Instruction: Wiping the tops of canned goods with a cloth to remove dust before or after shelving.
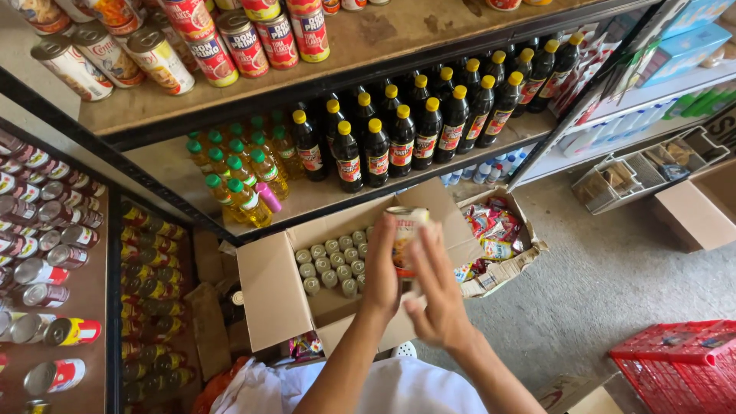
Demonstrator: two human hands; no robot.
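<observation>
Holding a small tin can between both hands above an open cardboard box, the person stands over the floor beside a set of store shelves. The left hand lies along the can's left side with fingers pressed together and pointing up, while the right hand cups the right and near side, its fingers loosely spread across the label. The can is upright, its pale top rim showing above the fingertips, and it hangs just over the box's right half. Inside the box, rows of matching cans sit packed top-up on the left, leaving bare cardboard on the right. The can looks rigid and smooth, probably fairly dense for its bulk, with a glossy paper label that could slip under a light grip; a firm hold around the cylindrical wall, as both hands have it now, seems the safest place, since the rims give little to pinch. It is unlikely to break, though a drop could dent it. Dark bottles with yellow caps stand on the shelf just behind, yellow oil bottles to their left, and a red basket rests on the floor at right.
</observation>
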